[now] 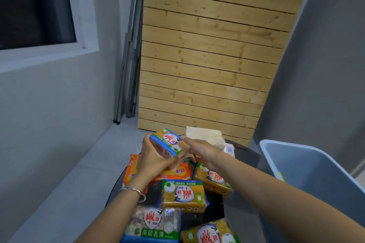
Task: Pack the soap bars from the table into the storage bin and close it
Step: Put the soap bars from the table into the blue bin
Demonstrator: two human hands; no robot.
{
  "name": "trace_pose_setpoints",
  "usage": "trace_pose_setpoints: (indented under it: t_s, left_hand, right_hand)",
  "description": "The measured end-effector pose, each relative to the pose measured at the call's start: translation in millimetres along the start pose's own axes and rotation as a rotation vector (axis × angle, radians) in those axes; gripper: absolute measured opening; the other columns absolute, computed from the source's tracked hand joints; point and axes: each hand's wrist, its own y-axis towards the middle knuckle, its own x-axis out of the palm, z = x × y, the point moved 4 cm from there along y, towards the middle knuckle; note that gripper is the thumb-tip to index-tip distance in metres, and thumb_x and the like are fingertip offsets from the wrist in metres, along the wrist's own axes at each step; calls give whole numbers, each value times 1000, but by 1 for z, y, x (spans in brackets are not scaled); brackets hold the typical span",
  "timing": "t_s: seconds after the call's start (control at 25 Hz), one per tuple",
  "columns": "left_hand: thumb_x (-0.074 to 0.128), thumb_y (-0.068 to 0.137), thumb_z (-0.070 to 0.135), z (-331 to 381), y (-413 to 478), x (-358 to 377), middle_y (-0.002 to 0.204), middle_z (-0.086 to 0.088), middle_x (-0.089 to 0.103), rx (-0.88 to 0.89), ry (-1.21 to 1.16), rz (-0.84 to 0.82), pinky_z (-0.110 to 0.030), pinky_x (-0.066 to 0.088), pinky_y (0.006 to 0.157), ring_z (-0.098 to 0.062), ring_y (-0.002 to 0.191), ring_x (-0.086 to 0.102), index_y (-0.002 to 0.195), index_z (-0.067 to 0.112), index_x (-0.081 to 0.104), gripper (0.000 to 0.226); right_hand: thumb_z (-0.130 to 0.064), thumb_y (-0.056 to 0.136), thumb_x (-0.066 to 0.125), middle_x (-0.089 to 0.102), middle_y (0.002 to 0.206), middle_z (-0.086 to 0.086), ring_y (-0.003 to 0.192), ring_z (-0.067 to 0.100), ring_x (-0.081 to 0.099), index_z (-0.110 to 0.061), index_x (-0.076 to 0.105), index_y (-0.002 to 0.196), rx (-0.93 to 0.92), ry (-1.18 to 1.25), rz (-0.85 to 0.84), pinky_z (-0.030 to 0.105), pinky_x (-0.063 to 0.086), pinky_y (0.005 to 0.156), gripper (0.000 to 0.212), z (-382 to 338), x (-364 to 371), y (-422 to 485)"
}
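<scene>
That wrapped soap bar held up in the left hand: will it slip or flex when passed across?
The soap bar looks like a rigid block, so it probably will not flex. Its glossy film wrapper may be slippery. The left hand wraps it fully, which suggests it is manageable, though probably dense.

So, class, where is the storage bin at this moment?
The storage bin stands at the right edge of the head view, beside the table, right of both hands.

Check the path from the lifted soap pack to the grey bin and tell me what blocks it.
Nothing visible blocks it. The left hand holds the soap pack above the table; the right hand touches it. The open bin stands to the right.
</scene>
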Motion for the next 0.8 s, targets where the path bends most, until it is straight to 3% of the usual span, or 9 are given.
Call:
trace_pose_setpoints:
  t_s: [0.08,0.24,0.36,0.44,0.52,0.6,0.68,0.76,0.8]
  left_hand:
    - [86,33,61,2,-5,-4,119,5,49,33,-71,12,-30,55,86,-12,112,53,117,33,31,105]
    - [87,34,56,36,-21,-14,120,17,51,126,-204,-35,-7,49,72,-2,112,53,119,43,32,102]
    - [89,38,50,99,-37,-6,123,20,52,295,-262,-135,-12,50,83,1,114,53,123,43,33,102]
    - [91,40,42,144,-50,12,122,21,54,402,-313,-238,-19,50,89,0,115,55,125,38,34,103]
    - [91,41,37,180,-62,39,118,30,54,457,-336,-357,-14,48,88,3,115,55,128,35,32,105]
    - [90,43,37,204,-74,70,122,34,49,440,-325,-486,-11,45,90,8,117,51,132,34,26,110]
    - [88,46,41,223,-86,105,141,22,36,375,-279,-617,-18,38,102,11,125,41,142,35,13,122]
    - [81,50,59,236,-101,140,147,16,29,213,-294,-759,-25,33,108,13,123,38,148,30,4,128]
    - [70,50,73,240,-108,156,142,16,36,103,-361,-837,-30,35,109,9,121,44,148,28,16,120]
  right_hand:
    - [-48,89,54,66,119,6,101,18,57,-17,59,112,-30,17,-32,28,41,83,39,-2,-3,-7]
    - [-46,87,58,70,117,10,104,20,65,-12,62,116,-137,47,-114,30,49,93,45,-20,-27,-36]
    - [-45,83,62,74,98,1,89,14,68,-17,66,105,-116,104,-200,25,55,84,36,-39,-60,-69]
    - [-41,75,67,75,95,3,82,14,70,-15,74,93,-80,156,-260,29,56,84,32,-49,-91,-96]
    - [-37,70,68,78,89,4,74,14,74,-13,80,79,-79,201,-255,29,61,72,27,-49,-127,-124]
    - [-38,69,68,78,86,4,68,13,74,-13,78,80,-76,218,-171,25,59,60,29,-38,-163,-150]
    - [-40,70,67,77,88,5,68,14,74,-11,72,92,-76,261,-77,24,59,60,36,-21,-196,-169]
    - [-38,77,64,77,85,5,66,14,74,-10,67,98,-76,338,0,25,59,58,34,-2,-228,-181]
    - [-35,83,61,77,83,6,64,15,74,-9,66,100,-68,360,36,26,59,58,31,7,-240,-183]
